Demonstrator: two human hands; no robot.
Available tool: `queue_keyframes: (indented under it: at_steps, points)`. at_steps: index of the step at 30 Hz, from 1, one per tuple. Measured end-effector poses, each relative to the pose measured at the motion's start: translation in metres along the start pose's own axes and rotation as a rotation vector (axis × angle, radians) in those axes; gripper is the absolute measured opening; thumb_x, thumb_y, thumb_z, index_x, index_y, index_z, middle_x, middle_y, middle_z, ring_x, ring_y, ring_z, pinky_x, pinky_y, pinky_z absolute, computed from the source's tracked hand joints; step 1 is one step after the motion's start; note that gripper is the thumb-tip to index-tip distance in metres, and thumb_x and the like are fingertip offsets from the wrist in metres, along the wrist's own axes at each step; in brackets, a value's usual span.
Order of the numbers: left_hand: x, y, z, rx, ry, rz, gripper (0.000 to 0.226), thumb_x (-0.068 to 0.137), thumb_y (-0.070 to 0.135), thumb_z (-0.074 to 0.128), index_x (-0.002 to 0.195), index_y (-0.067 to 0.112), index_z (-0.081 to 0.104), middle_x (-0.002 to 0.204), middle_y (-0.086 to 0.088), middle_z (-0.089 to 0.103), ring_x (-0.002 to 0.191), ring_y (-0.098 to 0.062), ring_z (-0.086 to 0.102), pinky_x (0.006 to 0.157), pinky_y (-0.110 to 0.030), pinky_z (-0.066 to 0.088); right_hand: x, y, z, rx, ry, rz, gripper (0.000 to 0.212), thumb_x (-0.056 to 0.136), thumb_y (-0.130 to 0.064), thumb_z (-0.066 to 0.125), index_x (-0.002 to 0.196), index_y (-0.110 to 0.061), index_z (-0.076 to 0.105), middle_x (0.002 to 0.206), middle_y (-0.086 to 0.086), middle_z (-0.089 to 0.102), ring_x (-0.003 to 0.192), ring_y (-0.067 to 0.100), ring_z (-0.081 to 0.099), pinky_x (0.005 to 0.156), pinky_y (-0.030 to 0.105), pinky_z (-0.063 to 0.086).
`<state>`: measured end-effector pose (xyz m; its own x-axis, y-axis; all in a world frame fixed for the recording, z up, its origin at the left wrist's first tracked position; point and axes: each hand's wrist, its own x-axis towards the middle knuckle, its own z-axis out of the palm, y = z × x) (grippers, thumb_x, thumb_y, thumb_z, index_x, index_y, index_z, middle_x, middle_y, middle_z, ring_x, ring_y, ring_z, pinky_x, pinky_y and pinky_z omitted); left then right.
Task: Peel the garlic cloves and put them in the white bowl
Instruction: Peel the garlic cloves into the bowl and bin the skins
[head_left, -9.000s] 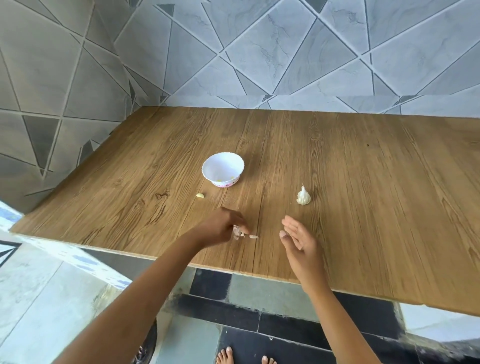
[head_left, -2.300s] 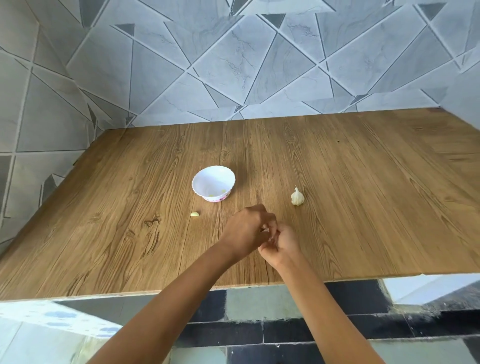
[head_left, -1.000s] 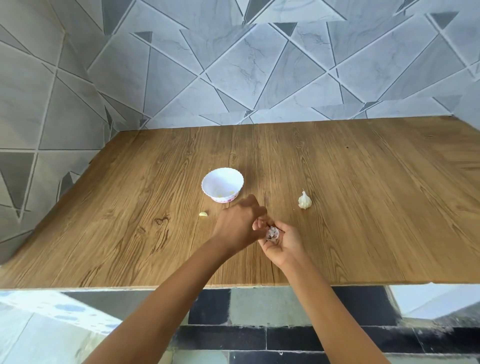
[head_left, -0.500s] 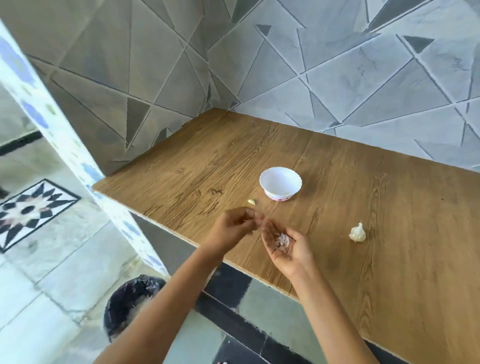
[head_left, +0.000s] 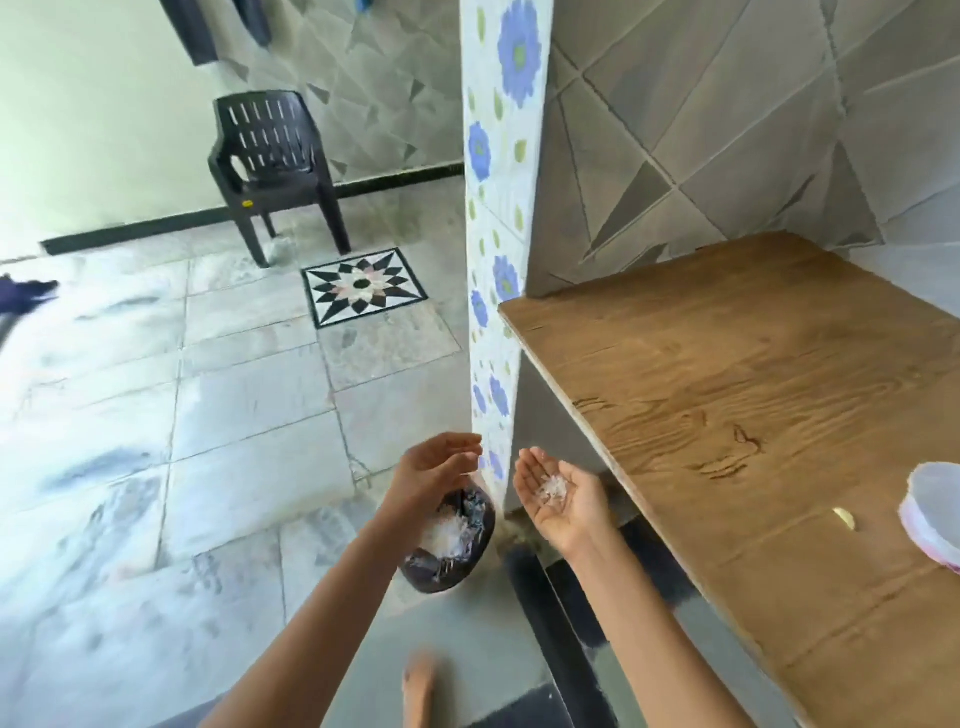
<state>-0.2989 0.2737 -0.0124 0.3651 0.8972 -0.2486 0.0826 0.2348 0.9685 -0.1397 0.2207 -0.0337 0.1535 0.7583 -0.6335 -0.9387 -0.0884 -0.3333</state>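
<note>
My view has swung left off the wooden counter (head_left: 753, 415) since half a second ago, and both my hands now hang over the floor. My right hand (head_left: 563, 496) is spread flat, palm up, cradling a small heap of papery garlic skins (head_left: 553, 488). My left hand (head_left: 434, 470) is loosely cupped and holds nothing, right above the black-lined bin (head_left: 452, 545), which seems to have skins in it. Right of my right hand, a peeled clove (head_left: 844, 518) lies beside the white bowl (head_left: 935, 512).
</note>
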Motion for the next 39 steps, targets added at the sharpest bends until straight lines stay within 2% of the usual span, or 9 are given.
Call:
queue_keyframes:
  at_steps: [9, 13, 15, 18, 21, 29, 34, 37, 39]
  points:
    - [0.149, -0.086, -0.101, 0.011, 0.051, -0.213, 0.016, 0.089, -0.001, 0.059, 0.102, 0.002, 0.068, 0.086, -0.005, 0.07, 0.075, -0.009, 0.064, 0.065, -0.013, 0.051, 0.208, 0.071, 0.032, -0.037, 0.153, 0.072, 0.032, 0.1, -0.013, 0.032, 0.096, 0.003, 0.06, 0.078, 0.014, 0.071, 0.068, 0.022, 0.07, 0.064, 0.032, 0.058]
    - [0.223, -0.178, -0.13, 0.004, 0.145, -0.338, 0.018, 0.091, 0.002, 0.055, 0.097, 0.012, 0.07, 0.091, -0.006, 0.07, 0.078, -0.014, 0.062, 0.072, -0.021, 0.051, 0.317, 0.111, -0.001, -0.148, 0.281, 0.12, 0.031, 0.101, -0.013, 0.032, 0.101, 0.003, 0.059, 0.079, 0.012, 0.072, 0.069, 0.019, 0.07, 0.066, 0.029, 0.058]
    - [0.257, -0.238, -0.135, 0.006, 0.199, -0.394, 0.022, 0.092, 0.001, 0.052, 0.093, 0.015, 0.069, 0.089, -0.004, 0.069, 0.079, -0.016, 0.061, 0.077, -0.028, 0.051, 0.37, 0.132, -0.028, -0.246, 0.336, 0.144, 0.034, 0.103, -0.018, 0.03, 0.113, 0.001, 0.057, 0.091, 0.011, 0.071, 0.084, 0.019, 0.069, 0.076, 0.029, 0.055]
    - [0.3, -0.326, -0.131, 0.049, 0.198, -0.474, 0.025, 0.091, 0.002, 0.051, 0.091, 0.019, 0.068, 0.089, -0.003, 0.068, 0.085, -0.02, 0.062, 0.086, -0.038, 0.052, 0.438, 0.156, -0.07, -0.41, 0.296, 0.223, 0.052, 0.103, -0.041, 0.019, 0.142, -0.013, 0.039, 0.143, 0.005, 0.046, 0.139, 0.021, 0.03, 0.112, 0.04, 0.019]
    - [0.331, -0.412, -0.124, 0.116, 0.153, -0.528, 0.025, 0.089, 0.005, 0.051, 0.092, 0.023, 0.069, 0.093, -0.001, 0.07, 0.087, -0.021, 0.063, 0.085, -0.041, 0.052, 0.493, 0.178, -0.113, -0.473, 0.334, 0.283, 0.062, 0.098, -0.056, 0.013, 0.148, -0.02, 0.028, 0.156, 0.003, 0.024, 0.146, 0.02, 0.01, 0.116, 0.046, 0.001]
    - [0.368, -0.51, -0.104, 0.233, 0.15, -0.519, 0.023, 0.093, 0.008, 0.05, 0.103, 0.019, 0.068, 0.096, 0.006, 0.066, 0.083, -0.007, 0.057, 0.074, -0.022, 0.044, 0.558, 0.203, -0.197, -0.525, 0.422, 0.338, 0.061, 0.101, -0.051, 0.016, 0.147, -0.015, 0.029, 0.153, 0.006, 0.03, 0.143, 0.022, 0.023, 0.111, 0.036, 0.02]
    - [0.357, -0.486, -0.076, 0.135, 0.092, -0.223, 0.027, 0.095, 0.024, 0.044, 0.115, 0.027, 0.063, 0.113, 0.013, 0.063, 0.107, 0.001, 0.056, 0.089, -0.01, 0.04, 0.567, 0.204, -0.208, -0.462, 0.429, 0.39, 0.062, 0.1, -0.051, 0.02, 0.146, -0.011, 0.032, 0.152, 0.01, 0.032, 0.142, 0.025, 0.025, 0.117, 0.04, 0.018]
    - [0.342, -0.517, -0.065, 0.26, -0.094, -0.104, 0.039, 0.097, 0.033, 0.036, 0.131, 0.025, 0.052, 0.135, 0.005, 0.054, 0.129, -0.007, 0.045, 0.109, -0.025, 0.032, 0.576, 0.202, -0.2, -0.501, 0.413, 0.362, 0.063, 0.099, -0.05, 0.029, 0.14, -0.002, 0.04, 0.144, 0.018, 0.042, 0.132, 0.032, 0.04, 0.112, 0.04, 0.029]
    - [0.341, -0.554, -0.074, 0.48, -0.164, -0.257, 0.052, 0.093, 0.051, 0.029, 0.139, 0.03, 0.045, 0.144, 0.004, 0.046, 0.135, -0.013, 0.038, 0.113, -0.04, 0.026, 0.572, 0.201, -0.196, -0.536, 0.385, 0.399, 0.065, 0.097, -0.054, 0.033, 0.14, -0.006, 0.041, 0.143, 0.017, 0.042, 0.133, 0.029, 0.04, 0.112, 0.04, 0.028]
